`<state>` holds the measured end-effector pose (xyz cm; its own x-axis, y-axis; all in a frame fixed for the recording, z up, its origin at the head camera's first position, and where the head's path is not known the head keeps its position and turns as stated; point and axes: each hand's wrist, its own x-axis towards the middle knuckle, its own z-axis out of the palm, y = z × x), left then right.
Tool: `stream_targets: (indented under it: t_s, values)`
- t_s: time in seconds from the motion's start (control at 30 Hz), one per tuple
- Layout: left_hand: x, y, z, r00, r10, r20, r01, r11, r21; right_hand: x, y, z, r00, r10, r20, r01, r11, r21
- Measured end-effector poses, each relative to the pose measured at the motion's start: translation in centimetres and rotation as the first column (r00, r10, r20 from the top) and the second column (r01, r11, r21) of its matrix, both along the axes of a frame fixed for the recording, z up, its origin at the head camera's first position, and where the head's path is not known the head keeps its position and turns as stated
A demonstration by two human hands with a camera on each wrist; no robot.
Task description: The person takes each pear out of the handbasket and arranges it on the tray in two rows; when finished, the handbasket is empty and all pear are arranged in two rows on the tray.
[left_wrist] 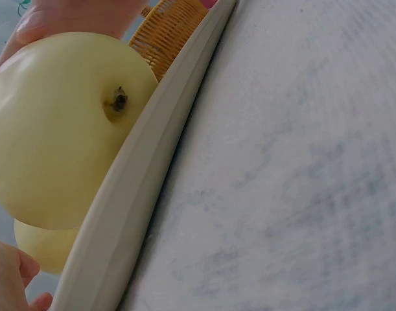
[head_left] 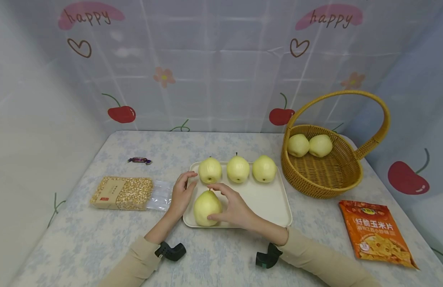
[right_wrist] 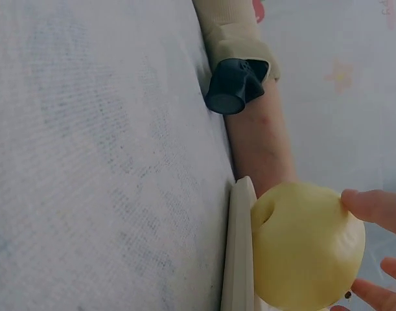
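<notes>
In the head view, my right hand [head_left: 237, 206] holds a pale yellow pear [head_left: 206, 209] at the front left of a white tray [head_left: 266, 205]. Its thumb lies on the near side of the fruit and the fingers reach round the far side. My left hand [head_left: 182, 193] is at the tray's left rim with its fingers loosely bent, apart from the held pear. Along the tray's back edge sit three more pears, one left [head_left: 209, 170], one middle [head_left: 238, 169] and one right [head_left: 264, 169]. The right wrist view shows fingertips [right_wrist: 372, 206] against the held pear.
A wicker basket [head_left: 302, 181] with a tall handle stands at the back right, two pears [head_left: 320, 146] inside. An orange snack bag [head_left: 377, 233] lies at the right. To the left are a bag of corn kernels [head_left: 122, 193] and a wrapped candy [head_left: 139, 160].
</notes>
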<state>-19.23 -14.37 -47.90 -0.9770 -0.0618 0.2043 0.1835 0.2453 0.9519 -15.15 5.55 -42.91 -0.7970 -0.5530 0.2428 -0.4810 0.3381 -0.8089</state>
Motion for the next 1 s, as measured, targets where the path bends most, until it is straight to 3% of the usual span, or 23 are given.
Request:
stream_targets:
  t_s: [0.33, 0.5, 0.67, 0.83, 0.93, 1.0]
  values:
    - [-0.1, 0.0, -0.1, 1.000, -0.005, 0.000, 0.005, 1.000, 0.012, -0.4, 0.7, 1.3, 0.999, -0.016, 0.029, 0.018, 0.998, -0.053]
    - [-0.1, 0.1, -0.2, 1.000, 0.008, 0.002, -0.008, 1.000, 0.022, -2.2, 2.5, 2.7, 0.994, -0.101, 0.033, 0.104, 0.987, -0.122]
    - [0.0, 0.0, 0.2, 0.999, 0.003, 0.040, -0.004, 1.000, 0.024, -4.5, 5.4, 4.7, 0.973, -0.224, 0.048, 0.229, 0.955, -0.189]
    - [0.8, 0.2, 2.1, 0.999, -0.019, 0.042, 0.018, 0.999, 0.027, -6.5, 8.5, 6.0, 0.932, -0.352, 0.087, 0.362, 0.888, -0.284]
    - [1.3, 0.4, 2.8, 0.999, -0.023, 0.043, 0.022, 1.000, 0.018, -7.6, 10.3, 6.5, 0.887, -0.451, 0.101, 0.453, 0.803, -0.387]
    - [1.4, 0.4, 3.0, 0.999, -0.021, 0.045, 0.020, 1.000, 0.012, -8.4, 11.5, 6.6, 0.843, -0.529, 0.103, 0.515, 0.735, -0.441]
